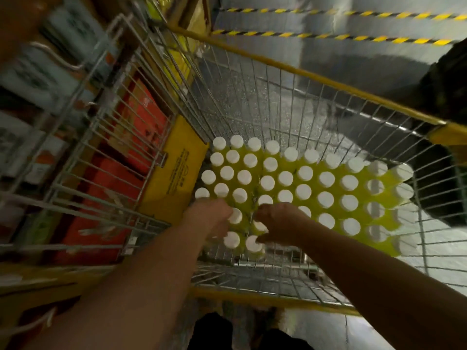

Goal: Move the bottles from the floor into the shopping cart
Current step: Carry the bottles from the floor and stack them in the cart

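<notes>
A: We're looking straight down both forearms. The right hand (279,219) is curling its fingers over a near-row bottle, with the thumb pressing by the cap next to it.

B: And the left hand (213,214)? We're seeing it lying against the neighbouring bottle, but blur is hiding the fingers. We're not able to tell whether it's gripping or only steadying.

A: Agreed. Around and beyond the hands, the bottles (326,199) are standing upright, packed cap to cap on the base of the shopping cart (328,82). Yellow-green liquid is showing between the white caps (350,182).

B: We're judging them full, so each one is carrying some weight, and the smooth plastic is probably slippery. With the bodies jammed shoulder to shoulder, we're thinking the neck just under the cap is the place to take hold.

A: We're guessing they're stiff enough for a firm grip and not fragile. A tilted one is likely to topple its neighbours, though.

B: Moving outward, a yellow printed panel (174,170) is sitting just left of the left hand, beside the bottles. Past it, a second wire cart (106,137) is holding orange boxes (131,152).

A: Far beyond the hands we're picking out grey floor (353,54) crossed by striped hazard tape (328,36). No bottles are showing on it from here.
</notes>
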Demonstrator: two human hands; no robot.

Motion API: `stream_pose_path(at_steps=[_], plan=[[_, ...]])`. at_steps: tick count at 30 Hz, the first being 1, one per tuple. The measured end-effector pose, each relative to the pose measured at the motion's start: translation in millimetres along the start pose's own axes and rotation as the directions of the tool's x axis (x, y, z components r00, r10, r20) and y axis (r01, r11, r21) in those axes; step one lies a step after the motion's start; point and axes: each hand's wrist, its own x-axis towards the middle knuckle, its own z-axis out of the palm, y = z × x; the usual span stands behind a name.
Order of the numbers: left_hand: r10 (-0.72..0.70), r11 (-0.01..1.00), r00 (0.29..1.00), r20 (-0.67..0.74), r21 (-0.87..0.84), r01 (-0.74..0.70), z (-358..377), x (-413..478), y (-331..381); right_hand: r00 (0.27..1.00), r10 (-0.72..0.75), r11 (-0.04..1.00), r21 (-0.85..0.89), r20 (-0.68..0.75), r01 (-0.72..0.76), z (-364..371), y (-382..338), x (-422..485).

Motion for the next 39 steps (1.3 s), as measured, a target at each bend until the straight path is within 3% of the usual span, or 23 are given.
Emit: stream_pose_path(at_steps=[3, 7, 11, 20, 27, 30, 34, 39], plan=[[-0.109, 0.993, 0.973, -0.206, -0.068, 0.097, -34.3, -44.0, -1.3, 0.994, 0.072, 0.996, -0.051, -0.08, -0.076, -41.6, -10.4, -11.9], [-0.281, 0.953, 0.902, -0.328, -0.205, 0.223, -65.3, -107.5, -5.0, 0.99, 0.07, 0.987, -0.132, -0.12, -0.086, -99.9, -39.4, -31.1], [-0.413, 0.904, 0.834, -0.367, -0.278, 0.325, -86.4, -183.9, -6.3, 0.973, 0.02, 0.98, -0.189, -0.231, -0.066, -159.8, -76.7, -62.2], [-0.701, 0.713, 0.568, -0.431, -0.446, 0.541, -54.9, -389.7, 17.0, 0.885, -0.165, 0.974, -0.213, -0.435, 0.077, -229.3, -223.5, -131.8], [-0.883, 0.468, 0.398, -0.25, -0.541, 0.699, 65.8, -526.5, 54.0, 0.815, -0.487, 0.851, -0.382, -0.315, 0.361, -195.0, -393.1, -195.3], [-0.94, 0.339, 0.299, -0.162, -0.53, 0.778, 108.3, -582.8, 75.4, 0.742, -0.628, 0.745, -0.457, -0.234, 0.486, -174.0, -467.0, -218.6], [-0.993, 0.078, 0.114, 0.023, -0.592, 0.802, 162.9, -645.5, 99.6, 0.588, -0.799, 0.555, -0.528, -0.125, 0.642, -148.1, -554.9, -235.2], [-0.942, -0.314, -0.164, 0.292, -0.603, 0.733, 223.5, -697.3, 151.1, 0.324, -0.945, 0.294, -0.523, -0.037, 0.8, -114.4, -637.6, -278.7]])
